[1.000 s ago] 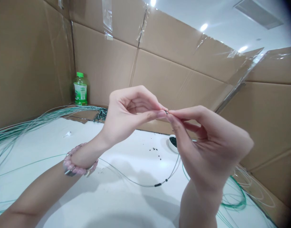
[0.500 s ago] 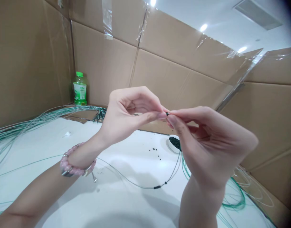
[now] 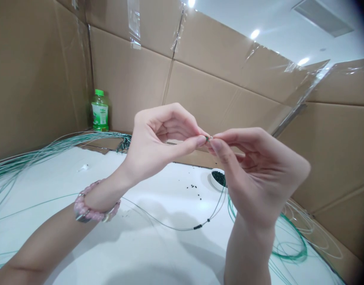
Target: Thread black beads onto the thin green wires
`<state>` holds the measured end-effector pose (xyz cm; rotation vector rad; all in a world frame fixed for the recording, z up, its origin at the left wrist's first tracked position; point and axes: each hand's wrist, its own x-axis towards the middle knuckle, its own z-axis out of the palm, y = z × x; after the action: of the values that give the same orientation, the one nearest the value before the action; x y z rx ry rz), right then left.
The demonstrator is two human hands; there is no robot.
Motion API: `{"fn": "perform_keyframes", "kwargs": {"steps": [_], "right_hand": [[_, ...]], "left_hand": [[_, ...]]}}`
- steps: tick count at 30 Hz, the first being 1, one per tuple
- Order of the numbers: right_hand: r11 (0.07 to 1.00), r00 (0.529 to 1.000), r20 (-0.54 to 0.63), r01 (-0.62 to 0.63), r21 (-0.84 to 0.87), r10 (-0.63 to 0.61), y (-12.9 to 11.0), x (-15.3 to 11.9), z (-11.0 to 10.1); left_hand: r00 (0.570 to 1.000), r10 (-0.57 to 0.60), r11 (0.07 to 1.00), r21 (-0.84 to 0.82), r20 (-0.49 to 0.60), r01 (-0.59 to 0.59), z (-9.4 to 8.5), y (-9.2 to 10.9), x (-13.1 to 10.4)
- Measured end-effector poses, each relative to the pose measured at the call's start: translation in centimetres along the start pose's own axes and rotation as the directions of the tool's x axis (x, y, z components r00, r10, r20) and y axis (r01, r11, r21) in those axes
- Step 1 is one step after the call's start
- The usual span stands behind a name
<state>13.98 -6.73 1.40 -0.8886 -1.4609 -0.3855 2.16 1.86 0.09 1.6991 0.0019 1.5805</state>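
Note:
My left hand (image 3: 162, 144) and my right hand (image 3: 253, 162) meet fingertip to fingertip above the table, each in a closed pinch. A tiny dark green bead (image 3: 206, 139) shows at the left thumb tip. A pale bit of thin cord (image 3: 211, 137) shows at the right fingertips; the fingers cover most of both. Thin cords (image 3: 219, 206) hang below my right hand and curve left over the table to pass behind my left wrist. Threaded on them are a short row of black beads (image 3: 197, 227) and a single black bead (image 3: 208, 220).
A white bowl (image 3: 213, 183) of black beads stands behind my right hand, with several loose beads (image 3: 192, 186) beside it. Green and white cords (image 3: 60, 148) lie at left; a green coil (image 3: 303, 251) lies at right. A green bottle (image 3: 100, 113) stands by the cardboard wall (image 3: 131, 87).
Both hands have shifted slightly up, the right one also a little left. The black bead between the fingertips shows less, with green and pale bits visible instead. The hanging cords have swung slightly.

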Motion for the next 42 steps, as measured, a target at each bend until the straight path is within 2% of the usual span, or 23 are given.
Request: {"fn": "perform_keyframes", "kwargs": {"steps": [6, 12, 18, 20, 24, 27, 30, 36, 42], "right_hand": [[1.000, 0.996, 0.093, -0.016, -0.022, 0.018, 0.1, 0.0, -0.6], [0.996, 0.993, 0.117, 0.001, -0.092, 0.010, 0.0, -0.1, -1.0], [0.985, 0.988, 0.152, 0.039, -0.170, -0.013, 0.0, -0.2, -1.4], [0.977, 0.985, 0.171, 0.058, -0.203, -0.023, -0.1, -0.2, -1.5], [0.954, 0.979, 0.189, 0.124, -0.271, -0.074, 0.0, -0.2, -1.6], [0.950, 0.976, 0.193, 0.147, -0.275, -0.095, 0.3, -0.2, -1.9], [0.960, 0.975, 0.209, 0.129, -0.249, -0.077, 0.5, -0.2, -2.2], [0.973, 0.961, 0.269, 0.122, -0.195, -0.066, 0.8, 0.1, -2.7], [0.979, 0.934, 0.354, 0.026, -0.201, 0.048, 0.3, 0.4, -2.8]], "left_hand": [[0.998, 0.062, 0.998, 0.005, 0.001, -0.062, 0.1, -0.1, 0.0], [0.994, 0.108, 0.994, 0.009, 0.010, -0.108, 0.3, -0.1, -0.1], [0.996, 0.094, 0.995, 0.018, 0.006, -0.094, 0.3, -0.2, -0.2], [0.994, 0.110, 0.993, 0.044, 0.017, -0.110, 0.3, -0.2, -0.3], [0.969, 0.243, 0.952, 0.180, 0.049, -0.248, 0.3, -0.1, -0.5], [0.961, 0.270, 0.930, 0.241, 0.063, -0.277, 0.2, 0.0, -0.4], [0.962, 0.258, 0.933, 0.234, 0.092, -0.273, -0.2, 0.0, -0.3], [0.949, 0.206, 0.897, 0.342, 0.241, -0.281, -1.0, 0.3, 0.1], [0.941, 0.245, 0.847, 0.420, 0.233, -0.325, -0.8, 0.4, 0.2]]}}
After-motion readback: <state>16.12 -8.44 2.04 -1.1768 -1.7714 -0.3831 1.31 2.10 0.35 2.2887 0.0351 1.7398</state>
